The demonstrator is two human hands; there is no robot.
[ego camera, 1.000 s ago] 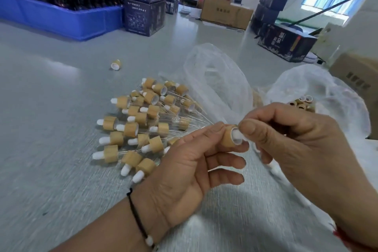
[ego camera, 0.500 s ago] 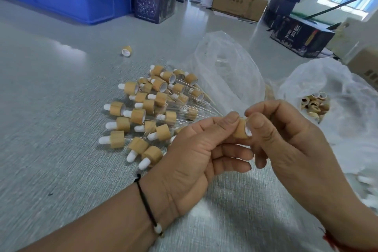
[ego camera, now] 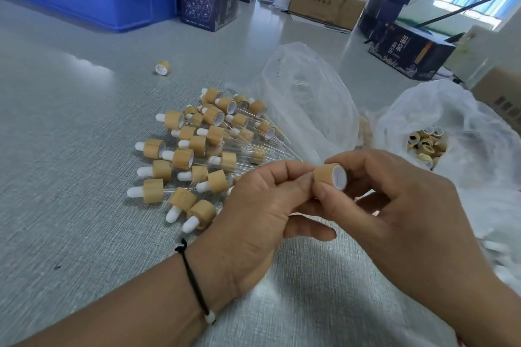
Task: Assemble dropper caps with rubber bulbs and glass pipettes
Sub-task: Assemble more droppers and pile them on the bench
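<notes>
We pinch the cap [ego camera: 329, 175] between both hands: left hand [ego camera: 255, 215] fingertips curl onto its closed end, right hand [ego camera: 406, 205] thumb and fingers grip its sides. Its axis runs sideways between our fingertips, white open mouth facing right, nearer the right hand.

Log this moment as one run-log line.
left hand: pinches bamboo cap | right hand: pinches bamboo cap | pipette: not visible in cap | finished droppers pile: on table

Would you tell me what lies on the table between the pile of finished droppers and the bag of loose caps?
In the head view, a clear plastic bag lies between the dropper pile and the cap bag.
</notes>
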